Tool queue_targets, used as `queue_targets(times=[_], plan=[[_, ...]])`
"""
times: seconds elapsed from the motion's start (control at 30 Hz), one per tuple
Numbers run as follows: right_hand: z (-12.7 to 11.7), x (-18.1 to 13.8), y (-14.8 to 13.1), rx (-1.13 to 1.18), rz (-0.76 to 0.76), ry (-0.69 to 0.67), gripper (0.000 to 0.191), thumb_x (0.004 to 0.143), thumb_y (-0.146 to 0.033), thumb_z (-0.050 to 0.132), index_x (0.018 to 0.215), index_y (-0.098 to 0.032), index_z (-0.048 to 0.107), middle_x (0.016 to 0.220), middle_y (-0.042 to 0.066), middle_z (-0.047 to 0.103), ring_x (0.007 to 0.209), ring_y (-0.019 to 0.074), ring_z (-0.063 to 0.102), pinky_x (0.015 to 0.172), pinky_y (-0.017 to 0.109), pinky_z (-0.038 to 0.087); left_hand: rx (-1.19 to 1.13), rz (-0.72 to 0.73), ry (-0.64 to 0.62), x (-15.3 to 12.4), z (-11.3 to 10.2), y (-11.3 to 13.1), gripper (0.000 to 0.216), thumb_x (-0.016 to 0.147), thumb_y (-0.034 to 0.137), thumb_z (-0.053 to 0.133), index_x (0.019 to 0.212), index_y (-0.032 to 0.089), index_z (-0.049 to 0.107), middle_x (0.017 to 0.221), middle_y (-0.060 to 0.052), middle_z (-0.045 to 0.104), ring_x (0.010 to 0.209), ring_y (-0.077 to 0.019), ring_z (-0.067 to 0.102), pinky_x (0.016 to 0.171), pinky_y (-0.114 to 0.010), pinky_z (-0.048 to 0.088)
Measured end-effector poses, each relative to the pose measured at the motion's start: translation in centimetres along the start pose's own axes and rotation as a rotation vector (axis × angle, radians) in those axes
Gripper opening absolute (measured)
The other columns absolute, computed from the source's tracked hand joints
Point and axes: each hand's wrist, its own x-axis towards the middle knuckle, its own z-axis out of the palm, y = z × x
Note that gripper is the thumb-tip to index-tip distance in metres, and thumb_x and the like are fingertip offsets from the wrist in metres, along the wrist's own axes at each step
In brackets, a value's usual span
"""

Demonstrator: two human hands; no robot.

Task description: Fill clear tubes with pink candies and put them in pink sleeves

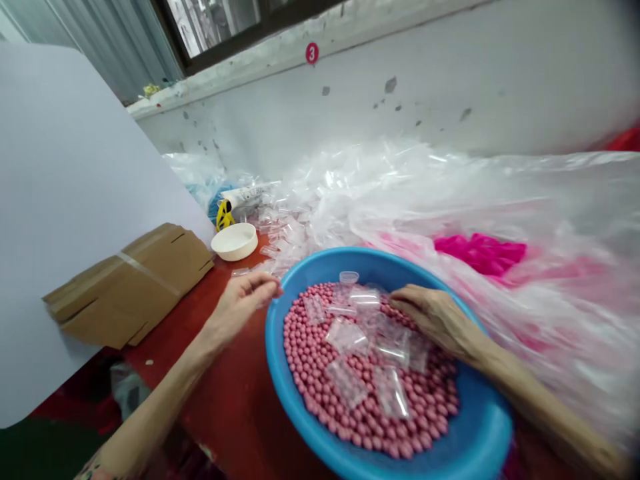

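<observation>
A round blue basin [280, 353] holds many pink beads [320, 393], with several clear plastic tubes [345, 383] lying on top of them. My left hand [247, 293] is at the basin's left rim, thumb and fingers closed in a pinch; whatever is between the fingertips is too small to make out. Over the right part of the basin, my right hand [433, 317] reaches in above the beads. Its fingers are pressed together and bent down by the clear tubes, and their tips are partly hidden, so what they hold cannot be made out.
A white shallow dish [235, 242] stands on the red table [230, 387], left of loose clear plastic pieces [290, 240]. Flattened brown cardboard [135, 283] leans by a white panel [90, 173]. Clear plastic sheeting [575, 220] with bright pink material [480, 253] lies behind the basin.
</observation>
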Motion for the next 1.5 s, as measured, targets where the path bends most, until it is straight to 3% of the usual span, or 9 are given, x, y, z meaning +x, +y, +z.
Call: queue_targets(times=[0.1, 0.2, 0.4, 0.63, 0.83, 0.93, 1.17, 1.3, 1.5], plan=[[-0.4, -0.9, -1.4, -0.003, -0.001, 0.163, 0.026, 0.088, -0.026, 0.043, 0.084, -0.018, 0.067, 0.084, 0.007, 0.069, 0.077, 0.0192, 0.065, 0.070, 0.030, 0.050, 0.188, 0.084, -0.495, -3.3, 2.7, 1.9, 0.021, 0.082, 0.034, 0.054, 0.086, 0.016, 0.066, 0.080, -0.003, 0.067, 0.075, -0.0170, 0.060, 0.069, -0.028, 0.047], [-0.2, -2.8, -2.8, 0.043, -0.027, 0.195, 0.022, 0.088, -0.026, 0.045, 0.083, -0.019, 0.065, 0.081, 0.006, 0.069, 0.073, 0.0179, 0.064, 0.067, 0.029, 0.050, 0.509, 0.260, -0.743, -5.2, 5.4, 2.1, 0.024, 0.084, 0.036, 0.054, 0.096, 0.017, 0.063, 0.091, -0.005, 0.064, 0.084, -0.0196, 0.058, 0.073, -0.030, 0.046], [0.2, -6.3, -4.6, -0.041, 0.004, 0.161, 0.021, 0.089, -0.020, 0.044, 0.086, -0.016, 0.065, 0.082, 0.008, 0.066, 0.074, 0.0183, 0.063, 0.068, 0.030, 0.049, 0.965, 0.491, -0.731, -5.5, 8.3, 0.2, 0.043, 0.080, 0.042, 0.061, 0.111, 0.013, 0.051, 0.106, -0.013, 0.055, 0.097, -0.0259, 0.056, 0.081, -0.034, 0.046], [1.3, -6.9, -4.9, -0.098, -0.009, 0.032, 0.024, 0.087, -0.014, 0.042, 0.089, -0.015, 0.066, 0.088, 0.009, 0.066, 0.083, 0.0209, 0.063, 0.078, 0.037, 0.049, 0.967, 0.579, -0.589, -4.2, 10.6, -2.8, 0.033, 0.085, 0.031, 0.054, 0.114, 0.016, 0.046, 0.112, -0.013, 0.052, 0.102, -0.0284, 0.052, 0.083, -0.041, 0.044], [2.3, -7.8, -5.2, -0.128, -0.224, -0.183, 0.053, 0.071, 0.002, 0.038, 0.117, -0.016, 0.059, 0.113, 0.011, 0.060, 0.105, 0.0187, 0.058, 0.090, 0.033, 0.048, 0.895, 0.677, -0.653, -3.2, 11.4, -2.5, 0.014, 0.089, 0.019, 0.043, 0.093, 0.018, 0.056, 0.101, -0.009, 0.058, 0.094, -0.0245, 0.054, 0.082, -0.038, 0.042], [2.2, -7.8, -5.3, -0.159, -0.222, -0.188, 0.046, 0.074, -0.001, 0.043, 0.118, -0.008, 0.057, 0.119, 0.017, 0.057, 0.118, 0.0232, 0.050, 0.100, 0.036, 0.041, 0.832, 0.683, -0.667, -2.5, 11.1, -2.5, 0.010, 0.089, 0.021, 0.046, 0.092, 0.017, 0.055, 0.097, -0.007, 0.060, 0.092, -0.0214, 0.055, 0.081, -0.033, 0.042], [2.3, -6.8, -5.3, -0.216, -0.182, -0.166, 0.022, 0.091, -0.018, 0.040, 0.089, -0.018, 0.061, 0.087, 0.008, 0.063, 0.077, 0.0189, 0.059, 0.071, 0.032, 0.049, 0.807, 0.599, -0.625, -2.3, 8.1, -1.6, 0.011, 0.088, 0.022, 0.045, 0.082, 0.017, 0.053, 0.072, 0.001, 0.058, 0.068, -0.0150, 0.054, 0.062, -0.025, 0.041], [2.3, -7.1, -5.4, -0.366, -0.116, -0.098, 0.029, 0.083, -0.005, 0.039, 0.098, -0.015, 0.062, 0.099, 0.016, 0.065, 0.088, 0.0260, 0.060, 0.075, 0.041, 0.047, 0.901, 0.558, -0.561, -2.8, 6.0, -2.1, 0.026, 0.086, 0.007, 0.032, 0.097, 0.017, 0.053, 0.100, -0.009, 0.059, 0.097, -0.0229, 0.052, 0.086, -0.039, 0.039], [5.7, -5.2, -6.1, -0.422, -0.061, -0.110, 0.029, 0.077, 0.001, 0.042, 0.064, -0.017, 0.062, 0.057, 0.011, 0.061, 0.060, 0.0245, 0.058, 0.057, 0.038, 0.045, 0.923, 0.548, -0.747, -3.0, 8.6, -2.9, 0.023, 0.082, 0.002, 0.034, 0.082, 0.017, 0.051, 0.092, -0.012, 0.059, 0.092, -0.0249, 0.052, 0.088, -0.042, 0.039]])
